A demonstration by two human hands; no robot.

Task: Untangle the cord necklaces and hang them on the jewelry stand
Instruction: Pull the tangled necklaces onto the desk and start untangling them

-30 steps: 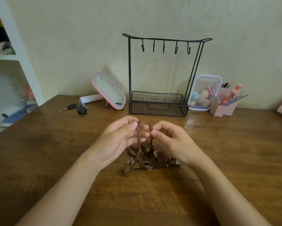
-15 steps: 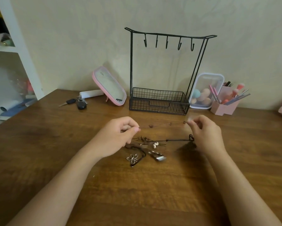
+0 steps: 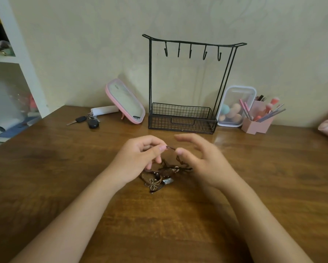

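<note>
A tangle of brown cord necklaces (image 3: 164, 172) with small metal pendants lies on the wooden table (image 3: 64, 168), between my two hands. My left hand (image 3: 138, 160) pinches a strand of cord between thumb and forefinger, lifted just above the pile. My right hand (image 3: 201, 158) pinches the same strand a little to the right, its other fingers spread and blurred. The black wire jewelry stand (image 3: 186, 88) rises behind the hands against the wall; its several hooks are bare and its basket base looks empty.
A pink-framed mirror (image 3: 126, 101) leans left of the stand, with keys (image 3: 87, 120) and a white tube beside it. Right of the stand are a clear box of makeup sponges (image 3: 235, 107) and a pink brush holder (image 3: 258, 122). White shelves (image 3: 13, 59) stand at far left.
My right hand has come back in from the right, so the strand that was stretched taut between the hands is now short and slack. The pile lies bunched again.
</note>
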